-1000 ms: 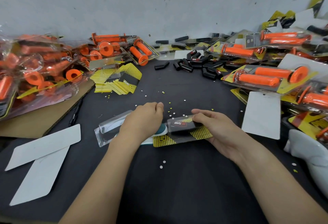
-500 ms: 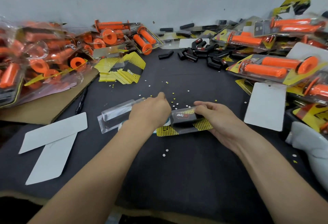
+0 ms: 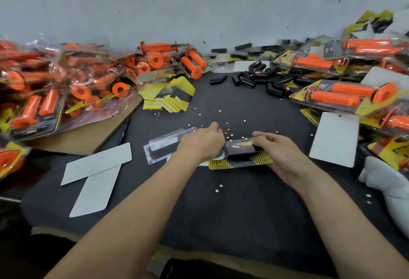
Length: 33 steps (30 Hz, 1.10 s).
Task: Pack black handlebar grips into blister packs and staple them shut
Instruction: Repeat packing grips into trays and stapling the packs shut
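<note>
A dark table (image 3: pixel 221 212) is seen running to a far wall. Heaps of packed orange grips are piled at far left (image 3: pixel 44 84) and far right (image 3: pixel 343 95), the left heap resting partly on a cardboard sheet (image 3: pixel 88 135). White backing cards are laid at near left (image 3: pixel 97 163) and at right (image 3: pixel 334 139). A fan of yellow-and-black printed cards (image 3: pixel 170 97) lies beside the left heap, and loose black grips (image 3: pixel 265 79) are scattered at the far centre.

A clear blister pack (image 3: pixel 163 146) lies flat at the centre. Its middle is covered by the left hand (image 3: pixel 201 142), knuckles up and fingers curled under; what they clamp cannot be told. A black grip (image 3: pixel 239 149) lies at the pack's right end, its right end pinched by the right hand (image 3: pixel 281 154), thumb on the far side. Small paper dots (image 3: pixel 230 135) are strewn around.
</note>
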Motion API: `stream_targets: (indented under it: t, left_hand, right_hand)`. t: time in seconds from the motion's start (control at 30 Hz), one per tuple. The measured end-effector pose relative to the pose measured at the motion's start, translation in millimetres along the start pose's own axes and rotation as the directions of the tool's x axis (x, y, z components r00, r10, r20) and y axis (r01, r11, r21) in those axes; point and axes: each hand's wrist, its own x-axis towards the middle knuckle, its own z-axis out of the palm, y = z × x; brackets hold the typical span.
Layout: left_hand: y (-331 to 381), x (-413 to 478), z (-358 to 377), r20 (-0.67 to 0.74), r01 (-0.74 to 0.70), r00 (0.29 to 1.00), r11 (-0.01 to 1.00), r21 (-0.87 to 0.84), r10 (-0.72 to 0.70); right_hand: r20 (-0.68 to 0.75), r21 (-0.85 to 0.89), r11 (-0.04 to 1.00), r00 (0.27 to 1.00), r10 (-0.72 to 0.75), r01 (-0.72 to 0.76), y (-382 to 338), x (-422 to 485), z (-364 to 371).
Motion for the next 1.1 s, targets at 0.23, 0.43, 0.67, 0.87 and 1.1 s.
stream_targets:
  t: [0.23, 0.43, 0.67, 0.87, 1.1]
  left_hand:
    - [-4.2, -5.0, -20.7, -0.056, 0.037, 0.995, 0.824, -0.566, -0.083]
    - [-13.3, -9.5, -27.8, -0.146, -0.053, 0.983, 0.581, -0.812, -0.114]
    - [11.1, -19.8, -38.3, -0.168, -0.196, 0.978, 0.831, -0.521, 0.125]
    - [30.4, -20.8, -41.1, -0.086, -0.169, 0.983, 0.616, -0.769, 0.162]
    - [58.8, -21.4, -37.1, 0.021, -0.119, 0.972, 0.564, -0.817, 0.235]
  right_hand:
    - [0.02, 0.043, 0.999, 1.0, 0.014, -0.015, -2.9, -0.1, -10.0]
    - [-0.034, 0.02, 0.995, 0.994, -0.099, 0.1, -19.0, -2.3, -38.3]
    - [-0.074, 0.271, 0.916, 0.956, -0.285, 0.295, -43.4, -5.5, -51.3]
    - [-0.051, 0.273, 0.881, 0.92, -0.389, 0.387, -49.6, -13.1, -54.3]
    - [-0.007, 0.058, 0.851, 0.853, -0.522, 0.522, -64.6, -28.1, -82.3]
